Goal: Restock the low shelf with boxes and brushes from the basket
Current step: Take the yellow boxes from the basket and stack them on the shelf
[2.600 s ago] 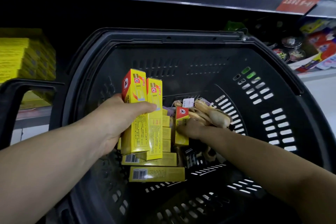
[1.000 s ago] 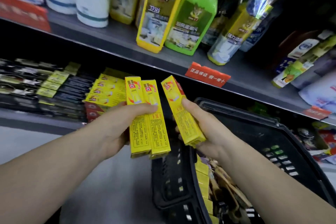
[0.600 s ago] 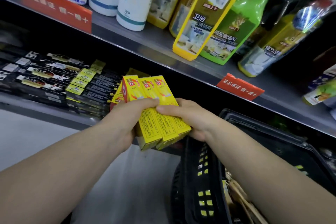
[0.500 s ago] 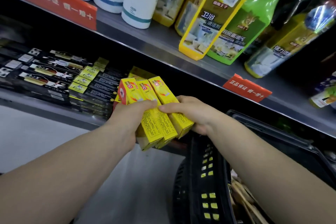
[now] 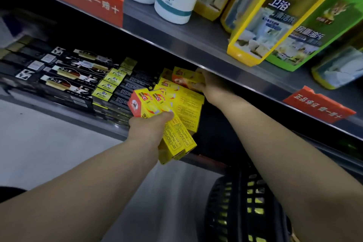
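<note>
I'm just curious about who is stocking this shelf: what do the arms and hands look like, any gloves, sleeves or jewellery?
Both are bare. The left hand and right hand wear no gloves, and no rings, watch or bracelet show on the parts in view. Both forearms are uncovered all the way to the picture's edge, so no sleeve is visible. No markings or tattoos show.

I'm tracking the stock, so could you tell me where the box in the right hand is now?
The right hand holds the yellow box atop the yellow stack on the low shelf, right of the black boxes.
</note>
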A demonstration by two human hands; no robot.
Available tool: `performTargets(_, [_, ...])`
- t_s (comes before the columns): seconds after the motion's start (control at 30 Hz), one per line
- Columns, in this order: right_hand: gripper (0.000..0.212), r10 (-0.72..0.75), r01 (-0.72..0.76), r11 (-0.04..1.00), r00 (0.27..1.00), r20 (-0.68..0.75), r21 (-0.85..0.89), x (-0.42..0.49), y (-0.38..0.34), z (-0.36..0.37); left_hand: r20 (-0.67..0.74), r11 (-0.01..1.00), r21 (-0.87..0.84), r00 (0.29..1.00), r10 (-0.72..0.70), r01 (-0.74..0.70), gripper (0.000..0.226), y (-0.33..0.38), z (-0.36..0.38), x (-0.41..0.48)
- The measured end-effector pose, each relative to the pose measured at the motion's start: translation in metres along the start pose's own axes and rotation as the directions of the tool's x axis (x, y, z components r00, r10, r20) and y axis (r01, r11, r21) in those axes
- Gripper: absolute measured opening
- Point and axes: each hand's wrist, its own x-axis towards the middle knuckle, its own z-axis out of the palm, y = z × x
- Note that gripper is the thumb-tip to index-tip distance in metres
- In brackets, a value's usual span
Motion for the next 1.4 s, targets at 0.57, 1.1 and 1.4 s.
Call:
performTargets(0.57, [0.052, -0.063, -0.007, 0.935, 0.981, 0.184, 0.355, 0.012, 0.011, 0.034, -0.001, 1.000, -0.006, 1.000, 0.003, -0.003, 0.059, -0.002, 0.006, 0.012])
performTargets(1.1, [0.017, -0.109, 0.042, 0.954, 0.971, 0.211, 0.298, -0.037, -0.036, -0.014, 0.044, 0.997, -0.068, 0.999, 0.027, -0.024, 0.058, 0.008, 0.005, 0.011])
performTargets(1.4, [0.031, -0.173, -0.239, 0.643, 0.880, 0.442, 0.728, -0.104, -0.023, -0.024, 0.067, 0.994, -0.080, 0.995, 0.077, -0.072, 0.060, 0.006, 0.009, 0.003])
